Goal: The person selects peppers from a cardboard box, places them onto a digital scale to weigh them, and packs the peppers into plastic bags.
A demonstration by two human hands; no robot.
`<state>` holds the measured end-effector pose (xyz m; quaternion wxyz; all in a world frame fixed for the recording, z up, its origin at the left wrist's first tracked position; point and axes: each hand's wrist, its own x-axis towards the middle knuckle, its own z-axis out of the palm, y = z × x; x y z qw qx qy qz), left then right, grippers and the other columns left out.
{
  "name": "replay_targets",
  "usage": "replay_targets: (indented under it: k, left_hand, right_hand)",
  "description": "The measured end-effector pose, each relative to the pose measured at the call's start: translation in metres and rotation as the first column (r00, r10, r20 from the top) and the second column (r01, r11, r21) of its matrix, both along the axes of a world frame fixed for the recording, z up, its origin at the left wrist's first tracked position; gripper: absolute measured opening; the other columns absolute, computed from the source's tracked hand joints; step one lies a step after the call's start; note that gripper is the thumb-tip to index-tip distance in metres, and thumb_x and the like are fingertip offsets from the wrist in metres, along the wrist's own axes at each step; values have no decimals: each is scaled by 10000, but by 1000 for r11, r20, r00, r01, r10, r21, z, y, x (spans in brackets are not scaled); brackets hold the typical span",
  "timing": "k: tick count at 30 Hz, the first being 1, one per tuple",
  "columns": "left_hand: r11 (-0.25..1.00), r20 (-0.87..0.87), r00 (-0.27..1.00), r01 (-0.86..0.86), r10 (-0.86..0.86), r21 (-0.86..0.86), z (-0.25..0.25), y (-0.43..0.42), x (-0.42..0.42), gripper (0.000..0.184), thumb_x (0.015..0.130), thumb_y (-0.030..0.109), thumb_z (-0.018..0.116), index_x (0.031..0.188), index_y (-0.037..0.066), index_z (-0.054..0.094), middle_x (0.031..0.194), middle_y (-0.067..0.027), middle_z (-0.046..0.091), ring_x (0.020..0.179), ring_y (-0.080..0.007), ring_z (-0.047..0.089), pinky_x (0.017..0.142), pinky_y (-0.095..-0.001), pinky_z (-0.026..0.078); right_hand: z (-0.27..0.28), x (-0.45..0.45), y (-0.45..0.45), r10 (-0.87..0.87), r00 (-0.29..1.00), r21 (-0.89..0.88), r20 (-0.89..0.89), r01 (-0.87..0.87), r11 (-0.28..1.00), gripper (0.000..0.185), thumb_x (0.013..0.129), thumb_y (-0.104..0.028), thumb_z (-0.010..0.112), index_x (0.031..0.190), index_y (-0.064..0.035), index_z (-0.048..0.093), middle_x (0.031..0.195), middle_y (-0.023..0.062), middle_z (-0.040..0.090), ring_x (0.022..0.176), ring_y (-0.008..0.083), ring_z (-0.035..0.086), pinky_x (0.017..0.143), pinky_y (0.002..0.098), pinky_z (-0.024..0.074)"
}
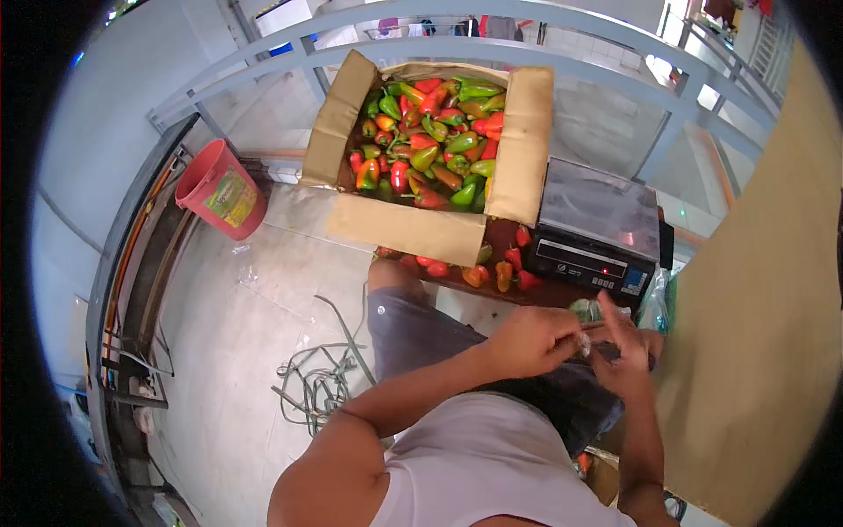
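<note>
My left hand (537, 341) is closed in a pinch on a small bit of clear plastic (586, 344), above my lap. Close beside it, my right hand (625, 344) has its index finger stretched out and the fingers apart; nothing shows clearly in its grasp. Just behind the hands, partly hidden by them, is a clear plastic bag (587, 309) with something green inside. A black digital scale (580, 263) with a metal plate stands beyond the hands. Loose red and orange peppers (503, 274) lie on a brown surface to its left.
An open cardboard box (520, 145) full of red and green peppers (424, 158) stands ahead, by a grey railing (562, 26). A red bucket (221, 189) and tangled green strapping (320, 382) are on the floor at left. A tan panel (755, 334) rises at right.
</note>
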<state>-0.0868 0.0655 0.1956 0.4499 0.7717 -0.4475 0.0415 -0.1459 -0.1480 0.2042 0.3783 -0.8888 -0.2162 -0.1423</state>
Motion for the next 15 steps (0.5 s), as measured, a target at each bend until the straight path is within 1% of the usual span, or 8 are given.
replay_targets:
  k: [1, 3, 6, 7, 9, 11, 13, 15]
  left_hand:
    - [998, -354, 934, 32, -50, -57, -13, -2, 4, 160, 911, 214, 668, 857, 65, 651, 797, -80, 642, 753, -243, 669, 584, -337, 502]
    - [981, -868, 460, 28, -185, -194, -31, -8, 12, 227, 928, 243, 672, 834, 40, 639, 759, -113, 663, 680, -283, 653, 601, -374, 485]
    - [978, -926, 340, -66, -167, -200, -35, -13, 18, 241, 955, 261, 680, 880, 32, 667, 800, -63, 675, 717, -121, 620, 600, -332, 498]
    - [972, -823, 563, -145, -75, -187, -35, -18, 14, 201, 944, 230, 689, 912, 33, 671, 824, -69, 685, 736, -140, 640, 626, -337, 512]
    - [933, -475, 866, -288, 157, -216, -37, -33, -1, 149, 921, 169, 708, 977, 34, 678, 873, -80, 704, 775, -179, 681, 679, -348, 539]
    - [925, -310, 941, -231, 135, -300, -40, -37, -4, 168, 897, 121, 719, 1042, 46, 676, 925, -103, 708, 830, -224, 704, 728, -355, 554]
    - [942, -174, 972, -201, 158, -269, -46, -39, -4, 278, 857, 67, 732, 1125, 67, 658, 1015, -138, 703, 939, -316, 703, 822, -397, 559]
    - [930, -86, 980, -198, 180, -310, -49, -41, -1, 263, 853, 67, 729, 1107, 64, 660, 1023, -137, 699, 951, -322, 692, 833, -415, 550]
  right_hand:
    - [-10, -1, -1, -36, 988, -44, 150, 43, 998, 586, 704, 67, 689, 1274, -67, 676, 964, 75, 751, 970, 284, 713, 963, 395, 512]
    - [-22, -2, 6, -106, 984, 68, 142, 98, 993, 422, 729, 33, 708, 1141, -57, 719, 944, 79, 745, 953, 272, 704, 955, 392, 508]
    - [-42, 5, 14, -227, 964, 219, 136, 194, 956, 238, 788, -3, 713, 1021, -45, 728, 947, 72, 734, 918, 240, 680, 913, 357, 510]
    - [-51, 8, 17, -271, 953, 266, 133, 229, 936, 186, 811, -13, 711, 995, -42, 722, 953, 68, 730, 904, 227, 670, 894, 341, 512]
    - [-77, 12, 23, -383, 916, 494, -121, 390, 777, 116, 873, -36, 680, 986, -37, 709, 966, 52, 713, 901, 195, 646, 865, 319, 509]
    - [-106, 14, 28, -321, 866, 729, -383, 497, 471, 87, 973, -92, 631, 1010, -35, 685, 988, 25, 681, 893, 138, 631, 818, 290, 516]
    - [-92, 13, 42, -215, 864, 830, -454, 498, 250, 93, 988, -115, 631, 1023, -36, 666, 966, 27, 677, 879, 123, 636, 801, 283, 527]
    - [-90, 14, 49, -137, 871, 870, -472, 485, 89, 98, 997, -132, 634, 1028, -41, 652, 959, 27, 675, 867, 110, 639, 783, 276, 536]
